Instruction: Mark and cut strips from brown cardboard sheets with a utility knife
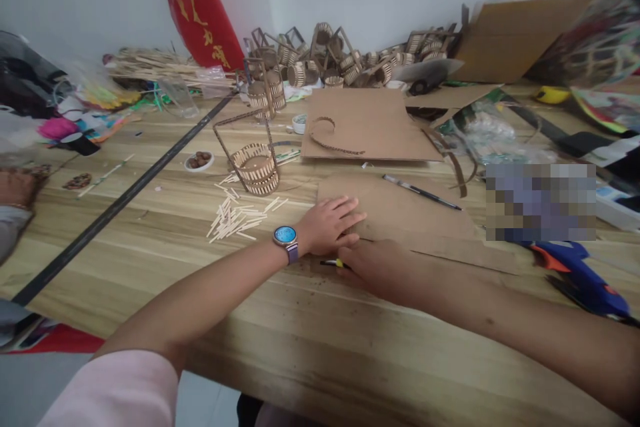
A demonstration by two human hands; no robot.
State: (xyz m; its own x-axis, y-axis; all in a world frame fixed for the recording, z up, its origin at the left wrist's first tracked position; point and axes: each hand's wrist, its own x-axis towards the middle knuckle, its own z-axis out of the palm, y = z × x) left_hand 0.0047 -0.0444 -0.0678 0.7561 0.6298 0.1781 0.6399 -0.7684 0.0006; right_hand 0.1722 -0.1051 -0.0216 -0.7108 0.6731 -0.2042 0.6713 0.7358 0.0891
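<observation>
My left hand (331, 223) lies flat with fingers stretched out on a sheet of brown cardboard (415, 217), pressing its left edge down on the wooden table (165, 267). A watch with a blue face (285, 235) sits on that wrist. My right hand (373, 265) is closed around a small tool with a black and yellow tip (332, 263), held at the cardboard's near edge just below my left hand.
Several short wooden sticks (240, 217) lie left of my hands beside a small stick basket (256, 168). A pen (423, 192), a second cardboard sheet (367, 123), a blue glue gun (583, 277) and a long black bar (125, 197) are nearby. Finished baskets (325, 57) pile up at the wall. Another person's hand (17, 187) shows at the far left.
</observation>
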